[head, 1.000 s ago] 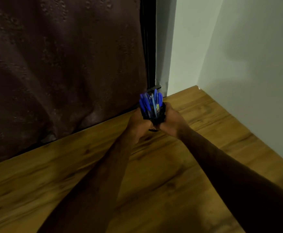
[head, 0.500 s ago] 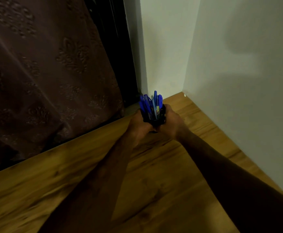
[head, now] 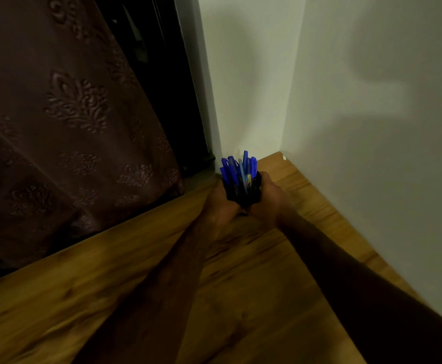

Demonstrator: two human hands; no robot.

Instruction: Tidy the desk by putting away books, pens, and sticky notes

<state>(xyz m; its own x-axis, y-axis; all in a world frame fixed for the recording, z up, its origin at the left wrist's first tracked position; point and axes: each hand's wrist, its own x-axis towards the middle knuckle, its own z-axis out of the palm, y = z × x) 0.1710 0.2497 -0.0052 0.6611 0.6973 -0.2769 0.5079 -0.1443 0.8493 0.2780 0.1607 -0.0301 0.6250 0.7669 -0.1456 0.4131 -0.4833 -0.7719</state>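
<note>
A black pen holder [head: 243,191] stuffed with several blue-capped pens [head: 237,166] sits between both my hands near the far right corner of the wooden desk [head: 135,271]. My left hand [head: 221,203] wraps its left side and my right hand [head: 267,198] wraps its right side. The holder's base is hidden behind my fingers, so I cannot tell whether it rests on the desk or hangs just above it. No books or sticky notes are in sight.
A brown patterned curtain [head: 64,122] hangs along the desk's back edge on the left. A dark window frame [head: 167,82] stands beside it. White walls [head: 372,127] meet in a corner right behind the holder.
Both hands have carried the pen holder farther toward the wall corner. The view has swung right, so more wall and less curtain shows.
</note>
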